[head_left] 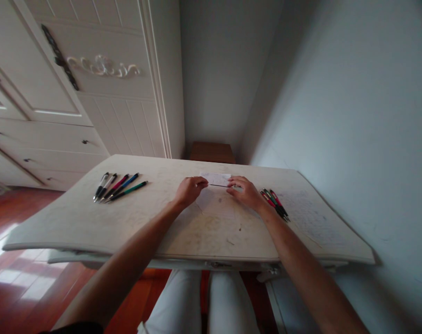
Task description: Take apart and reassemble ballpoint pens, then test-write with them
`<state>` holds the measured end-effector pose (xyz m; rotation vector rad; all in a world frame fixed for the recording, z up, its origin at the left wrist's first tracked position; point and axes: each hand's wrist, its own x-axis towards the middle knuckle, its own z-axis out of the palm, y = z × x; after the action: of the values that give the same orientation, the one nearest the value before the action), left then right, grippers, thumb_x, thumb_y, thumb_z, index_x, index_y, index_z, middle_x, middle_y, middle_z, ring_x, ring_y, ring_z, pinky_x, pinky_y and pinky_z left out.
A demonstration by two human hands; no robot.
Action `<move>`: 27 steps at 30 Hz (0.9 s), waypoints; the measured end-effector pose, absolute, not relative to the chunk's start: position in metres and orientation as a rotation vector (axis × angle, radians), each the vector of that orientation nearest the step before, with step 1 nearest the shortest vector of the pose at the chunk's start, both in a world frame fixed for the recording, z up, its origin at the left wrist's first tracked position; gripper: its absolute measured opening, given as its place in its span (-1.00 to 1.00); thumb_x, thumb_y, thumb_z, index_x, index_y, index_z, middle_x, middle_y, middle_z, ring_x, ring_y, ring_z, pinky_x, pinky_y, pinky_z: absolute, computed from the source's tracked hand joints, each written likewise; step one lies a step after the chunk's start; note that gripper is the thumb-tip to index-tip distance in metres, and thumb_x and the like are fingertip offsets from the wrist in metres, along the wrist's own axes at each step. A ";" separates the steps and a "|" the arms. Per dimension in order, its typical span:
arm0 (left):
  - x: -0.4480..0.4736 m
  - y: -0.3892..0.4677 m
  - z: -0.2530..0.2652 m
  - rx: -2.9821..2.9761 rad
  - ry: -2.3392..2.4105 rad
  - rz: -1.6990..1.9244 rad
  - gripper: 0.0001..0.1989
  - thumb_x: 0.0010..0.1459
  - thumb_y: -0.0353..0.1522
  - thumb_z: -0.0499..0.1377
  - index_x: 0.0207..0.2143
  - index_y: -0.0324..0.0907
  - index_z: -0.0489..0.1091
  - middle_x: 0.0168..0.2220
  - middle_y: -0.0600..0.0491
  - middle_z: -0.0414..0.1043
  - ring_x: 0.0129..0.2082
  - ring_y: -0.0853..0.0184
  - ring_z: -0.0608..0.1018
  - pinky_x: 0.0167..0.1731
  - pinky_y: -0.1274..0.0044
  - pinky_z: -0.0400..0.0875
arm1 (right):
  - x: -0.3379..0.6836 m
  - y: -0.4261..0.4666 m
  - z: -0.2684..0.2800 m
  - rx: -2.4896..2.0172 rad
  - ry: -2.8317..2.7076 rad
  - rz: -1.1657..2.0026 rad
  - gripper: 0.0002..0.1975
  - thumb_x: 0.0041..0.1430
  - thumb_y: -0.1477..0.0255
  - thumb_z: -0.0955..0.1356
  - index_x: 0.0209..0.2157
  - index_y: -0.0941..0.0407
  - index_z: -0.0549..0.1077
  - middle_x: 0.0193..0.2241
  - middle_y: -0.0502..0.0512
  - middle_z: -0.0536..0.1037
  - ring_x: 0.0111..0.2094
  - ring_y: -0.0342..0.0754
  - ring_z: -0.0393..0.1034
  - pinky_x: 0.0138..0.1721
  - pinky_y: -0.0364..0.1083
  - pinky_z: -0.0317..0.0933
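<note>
A white sheet of paper (215,178) with faint marks lies at the middle of the table, between my two hands. My left hand (192,189) is closed in a pinch at its left edge. On the opposite edge, my right hand (245,191) pinches with the thumb below and the fingers above. A thin dark line runs between the fingertips along the paper's near edge; I cannot tell whether it is a slim stick or a shadow. Several pens (117,186) lie fanned out on the left, and more pens (275,203) sit beside my right wrist.
The worn white table (169,232) stands against a pale wall (353,116) on the right. A written-on sheet (311,218) lies at the table's right side. White cabinets (127,106) rise at the left, and a brown wooden box-like piece (211,152) is behind the table.
</note>
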<state>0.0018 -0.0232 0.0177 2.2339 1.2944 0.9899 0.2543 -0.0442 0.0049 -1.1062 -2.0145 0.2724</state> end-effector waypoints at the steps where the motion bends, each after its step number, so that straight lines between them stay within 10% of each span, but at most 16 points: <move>1: 0.002 -0.023 0.018 2.227 1.297 0.994 -0.85 0.17 -0.36 0.20 -0.27 -0.12 0.58 -0.28 0.04 0.62 -0.25 0.28 0.61 -0.18 0.52 0.43 | 0.254 -0.044 0.004 -1.107 -2.021 0.265 -0.91 0.11 0.37 0.43 -0.32 0.06 0.55 -0.11 0.16 0.56 -0.01 0.08 0.39 0.09 0.13 0.23; 27: 0.002 -0.021 0.011 2.331 1.233 0.960 -0.69 0.10 -0.44 0.21 -0.06 -0.18 0.45 -0.25 0.04 0.58 -0.33 0.33 0.56 -0.24 0.52 0.44 | 0.250 -0.046 0.008 -1.067 -1.937 0.194 -0.93 0.17 0.41 0.37 -0.35 0.05 0.54 -0.23 0.14 0.59 -0.10 0.07 0.43 0.02 0.10 0.27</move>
<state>0.0017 -0.0211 0.0113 2.3309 1.2333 0.9600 0.2501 -0.0458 0.0081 -1.0667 -1.9373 0.1940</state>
